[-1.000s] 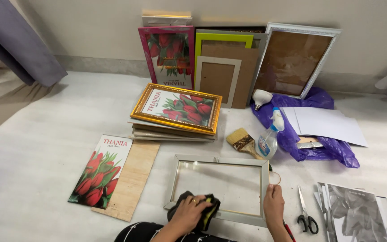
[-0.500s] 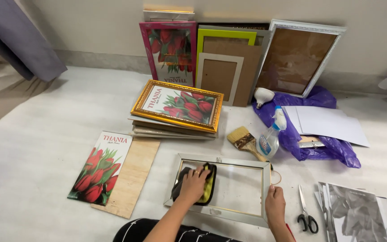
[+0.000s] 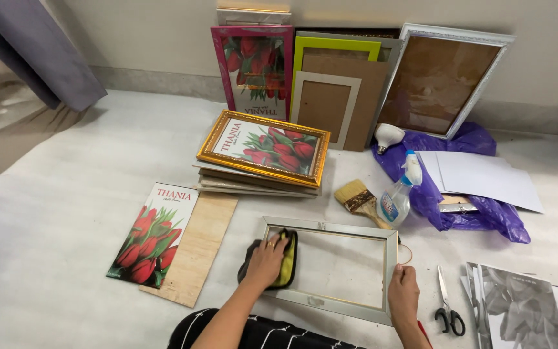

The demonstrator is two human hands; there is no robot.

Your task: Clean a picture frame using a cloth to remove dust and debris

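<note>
The left hand (image 3: 266,257) lies flat, fingers spread and pressed down on a black and yellow cloth (image 3: 283,260) at the left end of a silver picture frame (image 3: 328,268); a ring shows on one finger; the cloth sits partly on the glass and partly over the frame's left rail. The right hand (image 3: 403,292) is closed over the frame's lower right corner, fingers curled onto the rail, gripping it; the frame lies flat on the pale floor (image 3: 66,213) directly in front of the person, whose striped dark sleeve (image 3: 253,331) shows at the bottom edge.

Just beyond the frame's top right corner lie a wide paintbrush (image 3: 358,199) and a spray bottle (image 3: 398,194), the two touching or nearly so; black-handled scissors (image 3: 447,310) lie right of the gripping hand, beside a grey printed sheet (image 3: 518,307). To the left of the frame a tulip print (image 3: 153,232) rests on a wooden backing board (image 3: 196,249). Further back stands a stack of frames topped by a gold frame (image 3: 263,147) with a tulip picture; a purple plastic bag (image 3: 466,187) with white paper sheets (image 3: 485,178) lies to the right; more frames lean on the wall, among them a pink frame (image 3: 253,68).
</note>
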